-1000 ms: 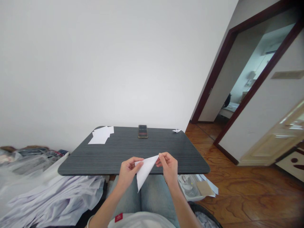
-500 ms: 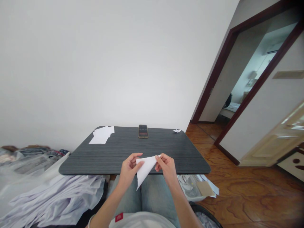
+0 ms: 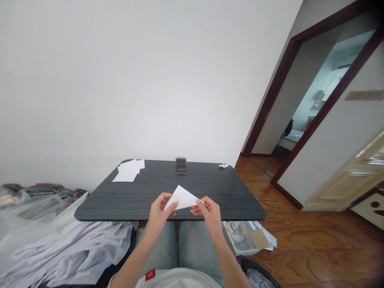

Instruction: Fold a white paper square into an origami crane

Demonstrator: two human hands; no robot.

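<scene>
A plain white wall (image 3: 150,80) rises behind a smartphone (image 3: 181,166) on a dark wood-grain worktop (image 3: 120,204). White paper sheets (image 3: 127,173) lie left of the smartphone. A folded white paper triangle (image 3: 181,198) is held up nearer the person than the smartphone. The left grip (image 3: 158,208) pinches the triangle's left corner between thumb and fingers, the right grip (image 3: 210,209) its right corner. The paper should handle as very light, thin and flexible, easily creased or torn; gentle holds at the corners and folded edges look safest

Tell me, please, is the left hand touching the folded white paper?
Touching. The head view shows the left hand with its thumb laid over the folded white paper.
</scene>
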